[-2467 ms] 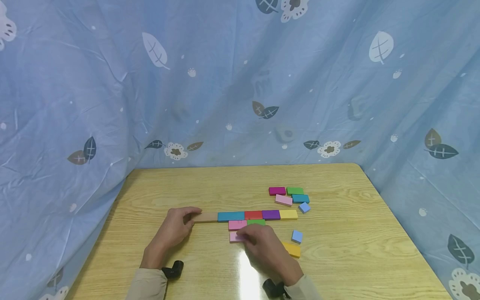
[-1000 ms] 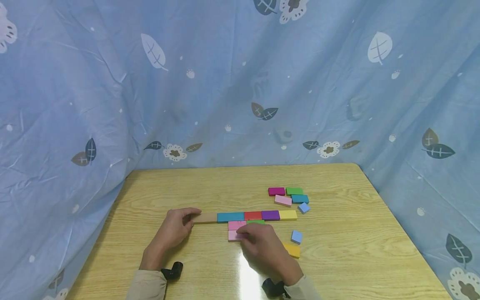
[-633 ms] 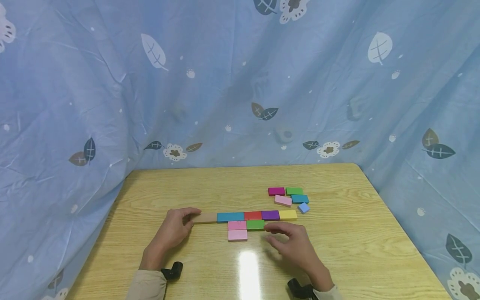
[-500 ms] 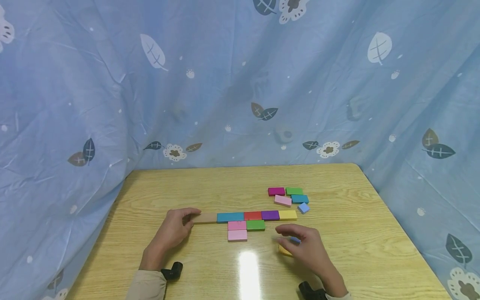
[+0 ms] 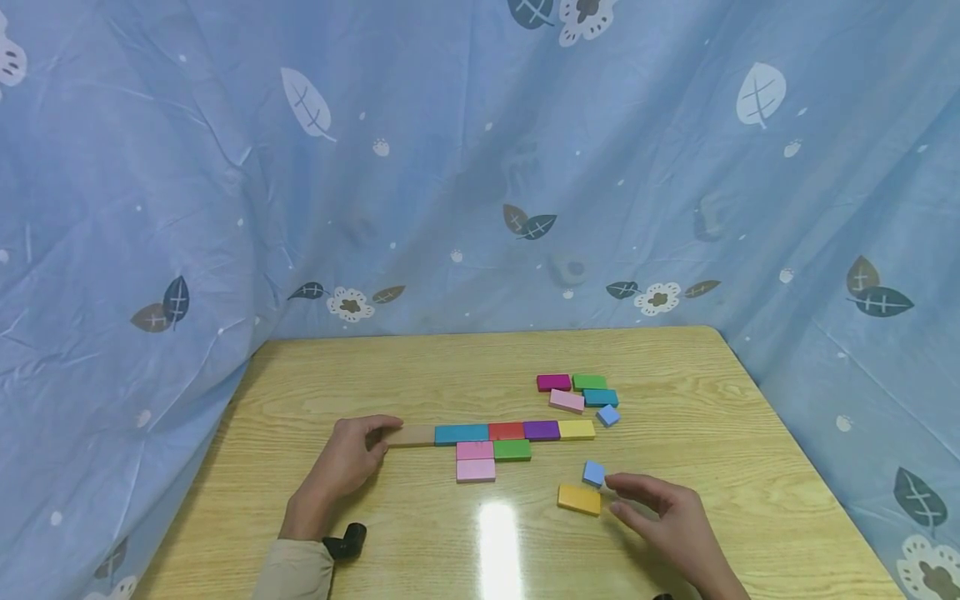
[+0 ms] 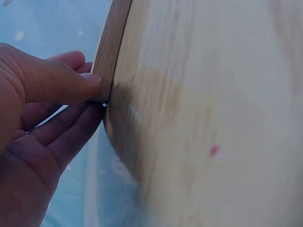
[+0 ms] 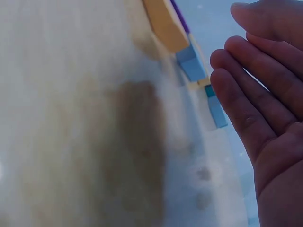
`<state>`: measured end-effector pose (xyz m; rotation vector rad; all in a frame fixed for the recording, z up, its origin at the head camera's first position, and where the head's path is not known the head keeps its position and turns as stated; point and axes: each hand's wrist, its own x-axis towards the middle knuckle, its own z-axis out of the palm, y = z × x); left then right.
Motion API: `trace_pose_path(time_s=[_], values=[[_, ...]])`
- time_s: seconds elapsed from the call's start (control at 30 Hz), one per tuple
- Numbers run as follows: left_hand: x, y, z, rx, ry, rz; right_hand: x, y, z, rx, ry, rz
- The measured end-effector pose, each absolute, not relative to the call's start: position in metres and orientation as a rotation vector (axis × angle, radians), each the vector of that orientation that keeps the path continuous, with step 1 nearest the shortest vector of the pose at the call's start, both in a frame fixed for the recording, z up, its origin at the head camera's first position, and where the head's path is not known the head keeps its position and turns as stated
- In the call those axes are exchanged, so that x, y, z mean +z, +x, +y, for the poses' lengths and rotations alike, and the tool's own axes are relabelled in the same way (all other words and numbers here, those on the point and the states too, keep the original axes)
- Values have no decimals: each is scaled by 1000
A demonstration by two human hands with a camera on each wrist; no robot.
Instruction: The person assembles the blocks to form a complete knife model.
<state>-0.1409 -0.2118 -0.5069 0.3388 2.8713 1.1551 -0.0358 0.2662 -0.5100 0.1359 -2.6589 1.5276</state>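
My left hand (image 5: 351, 454) pinches the left end of a plain wooden block (image 5: 414, 435); in the left wrist view its thumb (image 6: 87, 79) lies on the block's side. A row runs right from it: blue block (image 5: 462, 434), red (image 5: 507, 431), purple block (image 5: 542, 430), yellow block (image 5: 577, 429). Below the row lie a pink block (image 5: 475, 450), a green block (image 5: 512, 450) and a light pink block (image 5: 476, 471). With fingers apart and nothing in them, my right hand (image 5: 667, 512) is beside a small blue block (image 5: 594, 473) and an orange block (image 5: 579, 499).
Behind the row, at the right, lie loose blocks: magenta (image 5: 553, 382), green (image 5: 589, 382), pale pink (image 5: 567, 401), teal (image 5: 600, 398) and a small blue one (image 5: 608, 415). The wooden table (image 5: 360, 367) ends at a blue patterned curtain (image 5: 465, 167).
The light pink block moved up against the pink one above it. My right hand then let go and moved right, past the orange block. My left hand stayed at the wooden block.
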Motion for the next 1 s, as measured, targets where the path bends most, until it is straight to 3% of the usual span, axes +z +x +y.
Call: trace_pose_path(time_s=[1.0], values=[[-506,-139,-213,1133,366,2890,-518,-41,249,1305,139,-2858]])
